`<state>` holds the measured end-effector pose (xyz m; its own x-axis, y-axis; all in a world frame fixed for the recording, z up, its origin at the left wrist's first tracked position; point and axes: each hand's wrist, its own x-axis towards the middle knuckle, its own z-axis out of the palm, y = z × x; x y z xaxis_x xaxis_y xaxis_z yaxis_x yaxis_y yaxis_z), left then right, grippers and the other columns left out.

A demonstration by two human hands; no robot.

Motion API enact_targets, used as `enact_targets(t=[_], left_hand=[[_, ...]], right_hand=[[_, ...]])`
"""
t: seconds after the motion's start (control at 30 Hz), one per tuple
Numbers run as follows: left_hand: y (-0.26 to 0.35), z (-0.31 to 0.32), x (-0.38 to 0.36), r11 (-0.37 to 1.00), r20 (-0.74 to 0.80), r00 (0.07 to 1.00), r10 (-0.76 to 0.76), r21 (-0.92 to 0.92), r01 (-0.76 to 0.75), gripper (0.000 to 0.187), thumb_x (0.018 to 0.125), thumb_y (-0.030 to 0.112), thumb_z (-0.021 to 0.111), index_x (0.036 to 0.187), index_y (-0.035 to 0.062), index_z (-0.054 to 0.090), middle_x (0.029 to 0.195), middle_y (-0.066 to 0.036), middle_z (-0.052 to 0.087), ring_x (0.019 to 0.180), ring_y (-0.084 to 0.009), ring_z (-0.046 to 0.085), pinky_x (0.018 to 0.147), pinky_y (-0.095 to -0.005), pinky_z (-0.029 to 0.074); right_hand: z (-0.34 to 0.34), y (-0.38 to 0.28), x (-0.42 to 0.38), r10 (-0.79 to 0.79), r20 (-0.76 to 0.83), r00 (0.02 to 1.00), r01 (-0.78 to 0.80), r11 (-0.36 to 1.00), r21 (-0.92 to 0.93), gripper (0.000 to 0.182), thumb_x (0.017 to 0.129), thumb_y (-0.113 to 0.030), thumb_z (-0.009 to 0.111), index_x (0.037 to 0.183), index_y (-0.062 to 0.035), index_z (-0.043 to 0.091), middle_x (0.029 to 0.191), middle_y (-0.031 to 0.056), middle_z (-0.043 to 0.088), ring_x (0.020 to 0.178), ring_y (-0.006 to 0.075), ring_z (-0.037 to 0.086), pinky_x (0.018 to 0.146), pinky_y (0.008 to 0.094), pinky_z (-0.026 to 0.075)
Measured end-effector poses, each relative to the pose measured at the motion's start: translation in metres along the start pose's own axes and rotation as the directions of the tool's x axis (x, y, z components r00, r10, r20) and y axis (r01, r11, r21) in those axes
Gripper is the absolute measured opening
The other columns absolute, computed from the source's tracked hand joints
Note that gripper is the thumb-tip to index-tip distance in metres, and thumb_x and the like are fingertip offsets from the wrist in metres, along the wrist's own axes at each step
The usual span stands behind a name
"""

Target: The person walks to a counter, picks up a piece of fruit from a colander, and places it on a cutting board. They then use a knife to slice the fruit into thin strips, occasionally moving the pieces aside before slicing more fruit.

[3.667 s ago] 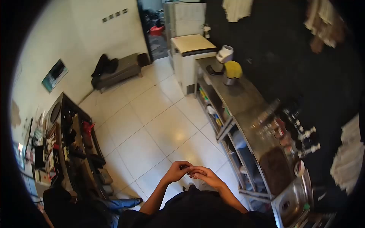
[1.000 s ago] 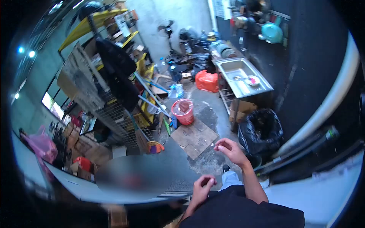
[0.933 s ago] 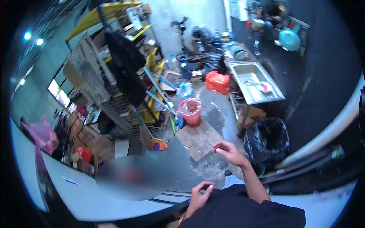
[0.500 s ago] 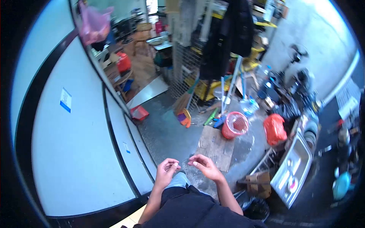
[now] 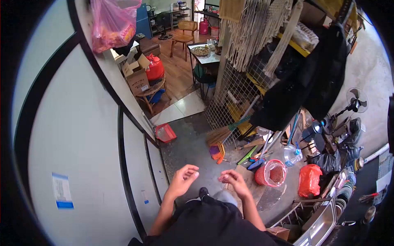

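Red bin [image 5: 261, 176] is being lined with clear plastic [image 5: 276, 172], prob against mess, right of the right hand [image 5: 235, 183]; that and left hand [image 5: 183, 181] are being held loose, empty.

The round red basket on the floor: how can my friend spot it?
Start at the rectangular metal sink, bottom right. Up-left sits a crumpled orange-red plastic bag; left of that, the round red plastic basket. A clear plastic liner sets it apart.

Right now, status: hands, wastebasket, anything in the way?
Left hand, right hand apart, nothing visibly held. Red wastebasket ahead right, upright. Possible trip hazard: red dustpan, ahead left.
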<state>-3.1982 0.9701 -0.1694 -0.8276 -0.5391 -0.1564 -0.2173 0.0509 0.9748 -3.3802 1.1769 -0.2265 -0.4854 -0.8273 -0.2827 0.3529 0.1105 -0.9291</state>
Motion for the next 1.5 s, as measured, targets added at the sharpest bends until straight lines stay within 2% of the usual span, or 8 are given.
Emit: enact_targets(t=[0.2,0.5,0.7,0.9,1.03,1.23,1.33,1.5], left_hand=[[0.016,-0.056,0.127,0.994,0.013,0.999,0.042,-0.106,-0.04,0.022,0.102,0.014,0.062,0.12,0.0009,0.063,0.102,-0.008,0.073,0.097,-0.0134,0.069,0.086,-0.0274,0.052],[0.048,-0.124,0.349,0.98,-0.165,0.986,0.002,-0.195,-0.035,0.018,0.102,0.011,0.063,0.115,-0.0003,0.066,0.098,-0.009,0.074,0.091,-0.0143,0.071,0.083,-0.0282,0.055],[0.084,-0.198,0.471,0.946,-0.378,0.923,0.071,-0.267,-0.182,0.017,0.102,0.012,0.062,0.113,-0.0001,0.066,0.096,-0.009,0.074,0.089,-0.0147,0.07,0.082,-0.0277,0.055],[0.05,-0.269,0.599,0.934,-0.463,0.886,-0.015,-0.324,-0.153,0.019,0.103,0.016,0.062,0.114,0.0013,0.067,0.099,-0.008,0.074,0.089,-0.0132,0.07,0.077,-0.0272,0.053],[0.053,-0.328,0.705,0.942,-0.444,0.888,-0.119,-0.333,-0.04,0.018,0.101,0.014,0.064,0.112,0.001,0.068,0.097,-0.008,0.073,0.09,-0.014,0.071,0.08,-0.0284,0.054],[0.102,-0.432,0.869,0.965,-0.373,0.925,0.07,-0.21,-0.158,0.018,0.1,0.013,0.065,0.11,-0.0023,0.066,0.099,-0.006,0.07,0.092,-0.0121,0.07,0.083,-0.0279,0.055],[0.128,-0.481,0.932,0.967,-0.344,0.934,0.092,-0.191,-0.166,0.019,0.103,0.015,0.063,0.113,-0.0012,0.065,0.103,-0.006,0.069,0.096,-0.0128,0.07,0.081,-0.029,0.055],[0.136,-0.549,1.016,0.966,-0.455,0.885,0.099,-0.169,-0.195,0.017,0.102,0.012,0.064,0.112,-0.0012,0.066,0.098,-0.005,0.069,0.092,-0.0113,0.069,0.081,-0.0275,0.055]], right_hand=[[-0.02,-0.048,0.142,0.002,-0.112,0.994,0.005,0.998,0.061,0.022,0.104,-0.018,0.061,0.119,-0.0033,0.063,0.102,0.0097,0.074,0.096,0.0179,0.069,0.09,0.0329,0.053],[-0.008,-0.157,0.412,-0.097,0.067,0.993,0.095,0.995,0.029,0.018,0.103,-0.016,0.061,0.116,-0.0025,0.063,0.101,0.0094,0.073,0.098,0.0175,0.069,0.09,0.0329,0.054],[0.026,-0.252,0.571,-0.122,0.254,0.96,0.121,0.992,0.019,0.015,0.104,-0.009,0.059,0.116,-0.0005,0.063,0.102,0.0088,0.072,0.1,0.0178,0.07,0.092,0.0317,0.054],[0.056,-0.286,0.722,-0.068,0.399,0.915,0.056,0.998,0.04,0.015,0.102,-0.008,0.061,0.115,-0.0001,0.064,0.104,0.0096,0.073,0.101,0.0187,0.07,0.092,0.0326,0.054],[0.07,-0.287,0.84,-0.02,0.351,0.936,0.032,0.999,-0.027,0.016,0.103,-0.008,0.059,0.117,-0.0002,0.063,0.106,0.01,0.072,0.102,0.0186,0.07,0.093,0.0326,0.053],[0.079,-0.349,0.98,-0.093,0.307,0.947,0.127,0.987,-0.094,0.019,0.102,-0.008,0.058,0.118,0.0009,0.062,0.108,0.0096,0.071,0.102,0.0196,0.069,0.094,0.0336,0.053],[0.07,-0.379,1.041,-0.108,0.207,0.972,0.104,0.994,0.033,0.02,0.102,-0.007,0.059,0.119,0.0006,0.063,0.106,0.0089,0.07,0.101,0.02,0.07,0.093,0.0341,0.054],[0.02,-0.4,1.171,-0.143,0.044,0.989,0.144,0.989,-0.021,0.022,0.104,-0.014,0.06,0.121,-0.0007,0.064,0.103,0.0118,0.072,0.097,0.0218,0.07,0.089,0.0364,0.056]])
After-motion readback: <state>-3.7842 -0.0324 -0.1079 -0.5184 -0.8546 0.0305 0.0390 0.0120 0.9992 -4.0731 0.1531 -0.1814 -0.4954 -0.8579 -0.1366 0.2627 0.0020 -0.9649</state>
